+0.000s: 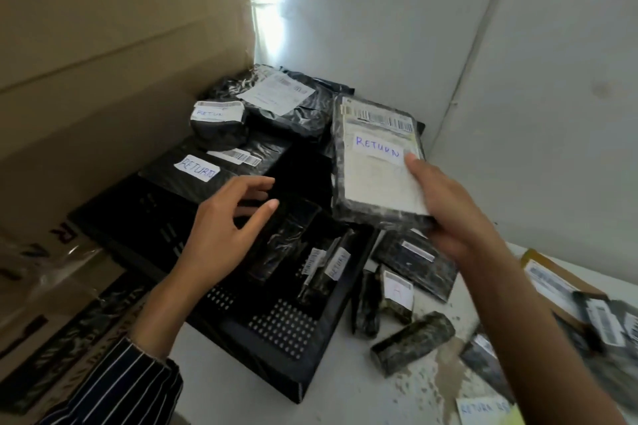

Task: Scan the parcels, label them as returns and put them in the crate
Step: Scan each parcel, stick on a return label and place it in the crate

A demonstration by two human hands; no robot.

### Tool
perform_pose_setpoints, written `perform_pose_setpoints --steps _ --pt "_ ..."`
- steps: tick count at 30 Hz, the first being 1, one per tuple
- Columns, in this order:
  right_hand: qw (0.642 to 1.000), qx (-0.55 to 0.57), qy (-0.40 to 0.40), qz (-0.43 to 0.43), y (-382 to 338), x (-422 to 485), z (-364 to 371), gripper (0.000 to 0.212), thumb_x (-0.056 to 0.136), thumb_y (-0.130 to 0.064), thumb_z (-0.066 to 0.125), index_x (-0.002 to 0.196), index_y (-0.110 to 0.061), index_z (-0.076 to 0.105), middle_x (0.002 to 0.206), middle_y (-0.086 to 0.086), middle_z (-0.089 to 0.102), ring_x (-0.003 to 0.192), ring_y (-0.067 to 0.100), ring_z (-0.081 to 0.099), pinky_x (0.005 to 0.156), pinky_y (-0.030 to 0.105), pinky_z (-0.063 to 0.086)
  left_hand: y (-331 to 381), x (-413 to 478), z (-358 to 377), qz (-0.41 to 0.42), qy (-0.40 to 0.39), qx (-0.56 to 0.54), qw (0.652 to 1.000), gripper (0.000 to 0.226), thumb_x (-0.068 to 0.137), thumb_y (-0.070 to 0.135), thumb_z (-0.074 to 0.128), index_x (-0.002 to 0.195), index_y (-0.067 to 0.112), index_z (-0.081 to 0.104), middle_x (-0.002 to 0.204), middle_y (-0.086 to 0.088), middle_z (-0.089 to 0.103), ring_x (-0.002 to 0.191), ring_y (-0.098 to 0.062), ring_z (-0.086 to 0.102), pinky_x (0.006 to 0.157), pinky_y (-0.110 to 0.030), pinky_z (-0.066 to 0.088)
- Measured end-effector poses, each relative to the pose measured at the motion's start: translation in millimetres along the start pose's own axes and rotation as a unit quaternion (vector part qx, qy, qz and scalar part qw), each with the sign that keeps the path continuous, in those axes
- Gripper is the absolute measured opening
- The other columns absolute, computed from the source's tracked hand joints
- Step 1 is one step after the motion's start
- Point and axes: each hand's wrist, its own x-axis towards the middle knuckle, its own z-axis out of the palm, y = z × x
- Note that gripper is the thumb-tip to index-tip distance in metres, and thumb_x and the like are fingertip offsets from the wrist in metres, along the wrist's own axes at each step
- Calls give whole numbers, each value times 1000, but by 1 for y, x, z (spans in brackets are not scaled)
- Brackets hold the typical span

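My right hand (448, 207) grips a flat black parcel (369, 162) by its near right corner, holding it above the far right of the black crate (290, 366). A white RETURN label and a barcode label show on its top. My left hand (228, 231) hovers over the crate's middle with fingers spread and relaxed, holding nothing. Several black parcels with RETURN labels lie in the crate, among them one long parcel (207, 169) at the far left and slim upright ones (328, 266) near the front.
A big cardboard box (103, 62) stands on the left. Loose black parcels (411, 342) lie on the white table right of the crate. A stack with barcode labels (587, 307) sits at the right edge. A RETURN label sheet (483, 407) lies at the bottom right. White walls close the corner.
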Motion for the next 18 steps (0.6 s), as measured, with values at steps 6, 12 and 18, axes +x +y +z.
perform_pose_setpoints --steps 6,12,18 --pt "986 -132 -82 63 -11 24 27 30 98 -23 45 120 -3 54 93 12 70 65 16 66 51 26 54 7 23 8 -220 -171 -270 922 55 76 59 45 117 23 55 113 -6 67 93 -24 70 79 -41 58" --pt "987 -140 -70 36 0 32 35 44 92 -26 58 127 -3 48 107 16 67 77 18 67 58 27 55 3 42 16 -252 -132 -326 902 30 92 27 57 120 16 55 110 -4 65 82 -13 67 67 -37 59" --pt "990 -131 -41 13 -12 43 31 50 85 -36 65 122 -4 54 93 11 67 64 13 66 59 30 57 -9 51 -2 -242 -116 -316 910 29 89 18 61 118 22 63 103 6 72 92 -9 66 80 -27 53"
